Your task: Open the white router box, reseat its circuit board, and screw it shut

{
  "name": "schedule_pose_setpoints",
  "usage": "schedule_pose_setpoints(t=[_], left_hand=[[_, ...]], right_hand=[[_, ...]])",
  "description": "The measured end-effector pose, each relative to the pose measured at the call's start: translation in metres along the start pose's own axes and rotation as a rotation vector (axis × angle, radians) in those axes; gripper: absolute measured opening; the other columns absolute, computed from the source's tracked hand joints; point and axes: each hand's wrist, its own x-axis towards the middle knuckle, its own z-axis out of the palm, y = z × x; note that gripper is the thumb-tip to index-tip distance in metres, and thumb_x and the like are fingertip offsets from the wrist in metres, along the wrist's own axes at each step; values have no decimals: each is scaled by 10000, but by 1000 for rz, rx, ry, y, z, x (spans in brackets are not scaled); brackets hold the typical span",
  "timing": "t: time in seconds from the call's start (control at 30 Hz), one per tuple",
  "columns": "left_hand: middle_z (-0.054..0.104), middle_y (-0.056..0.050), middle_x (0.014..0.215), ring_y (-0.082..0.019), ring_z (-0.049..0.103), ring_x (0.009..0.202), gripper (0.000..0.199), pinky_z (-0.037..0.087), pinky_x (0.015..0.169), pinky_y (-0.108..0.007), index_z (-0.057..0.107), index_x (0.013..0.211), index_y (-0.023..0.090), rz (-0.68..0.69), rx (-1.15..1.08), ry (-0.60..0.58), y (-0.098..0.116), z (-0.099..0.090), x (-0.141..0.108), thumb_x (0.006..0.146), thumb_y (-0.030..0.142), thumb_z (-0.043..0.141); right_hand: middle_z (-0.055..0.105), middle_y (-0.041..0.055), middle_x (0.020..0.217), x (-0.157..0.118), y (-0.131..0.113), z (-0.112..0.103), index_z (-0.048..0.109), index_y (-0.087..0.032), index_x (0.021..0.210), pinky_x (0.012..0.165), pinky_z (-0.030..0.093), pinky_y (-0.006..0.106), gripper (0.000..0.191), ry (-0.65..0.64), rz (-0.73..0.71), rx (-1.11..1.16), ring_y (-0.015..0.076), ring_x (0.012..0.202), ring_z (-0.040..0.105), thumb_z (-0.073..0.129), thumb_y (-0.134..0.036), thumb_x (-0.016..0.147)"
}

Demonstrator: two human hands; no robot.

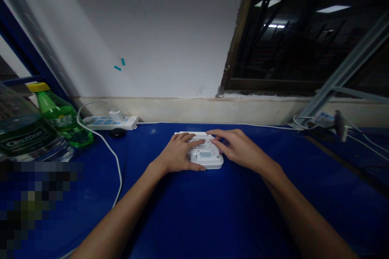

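Note:
A flat white plastic device (pixel 209 165) with rows of vent holes and a pale label lies on the blue tabletop; its exact kind I cannot tell. My left hand (pixel 180 151) rests across its left part, fingers spread over the top and thumb along the near edge. At the right side is my right hand (pixel 235 145), its index finger reaching to the far edge and its thumb bent in close to a small round part. Those fingers are drawn together at the device, and whatever is between them is hidden.
Left of the device are a white power strip (pixel 130 122) with a plugged-in charger (pixel 116 115), a black mouse-like object (pixel 117 132), a green bottle (pixel 65 119) and a large clear bottle (pixel 27 137). A white cable (pixel 114 153) trails forward. Metal struts (pixel 343 73) stand at right.

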Motion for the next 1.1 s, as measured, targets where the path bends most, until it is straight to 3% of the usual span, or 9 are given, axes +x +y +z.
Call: schedule_pose_setpoints(t=[0.13, 0.27, 0.43, 0.6, 0.77, 0.97, 1.1], left_hand=[[400, -89, 1569, -390, 396, 1397, 950, 274, 1138, -595, 442, 1486, 397, -6, -2, -4, 1, 0, 0, 678, 851, 647], [394, -87, 1573, -403, 381, 1404, 964, 259, 1141, -611, 440, 1488, 395, -9, -9, -8, -1, 1, 0, 669, 863, 639], [401, -93, 1566, -415, 367, 1411, 986, 258, 1138, -618, 415, 1502, 398, -10, -10, 4, -2, 4, 0, 666, 873, 631], [390, -88, 1574, -415, 371, 1410, 960, 251, 1139, -624, 432, 1489, 409, -12, -5, -2, -2, 3, -1, 672, 876, 620], [403, -98, 1564, -418, 360, 1417, 1002, 249, 1136, -629, 399, 1508, 405, -14, -10, 1, -3, 3, -1, 659, 895, 606], [390, -92, 1573, -415, 366, 1412, 964, 251, 1140, -615, 427, 1495, 396, -13, -8, -6, -2, 2, -1, 679, 873, 617], [399, -95, 1567, -417, 379, 1401, 966, 255, 1140, -614, 418, 1501, 396, -9, -3, -9, -2, 2, 0, 684, 869, 619]], right_hand=[[658, 53, 1288, -2, -2, -3, 540, -266, 1381, 941, 495, 331, 494, -28, -22, 40, 207, 1129, 634, 504, -111, 913], [655, 48, 1233, -3, -4, -6, 542, -267, 1349, 881, 507, 315, 541, -43, 3, 28, 190, 1010, 649, 563, -82, 841], [718, 41, 998, 2, -5, -3, 654, -222, 1154, 799, 498, 311, 233, 5, 10, -17, 186, 869, 662, 554, -227, 944], [695, 53, 1135, 1, -6, -3, 574, -231, 1299, 753, 505, 282, 433, 23, -6, -8, 159, 818, 661, 547, -119, 881], [738, 63, 942, 0, -6, -2, 707, -208, 1095, 741, 516, 319, 217, 17, 10, -93, 206, 820, 678, 560, -268, 947], [700, 75, 1276, 0, -2, 0, 568, -240, 1412, 875, 542, 341, 552, 45, -9, -95, 226, 1013, 697, 564, -140, 869], [742, 78, 1188, -1, -1, 0, 650, -227, 1317, 919, 534, 366, 375, 12, 1, -85, 240, 1032, 703, 525, -248, 964]])
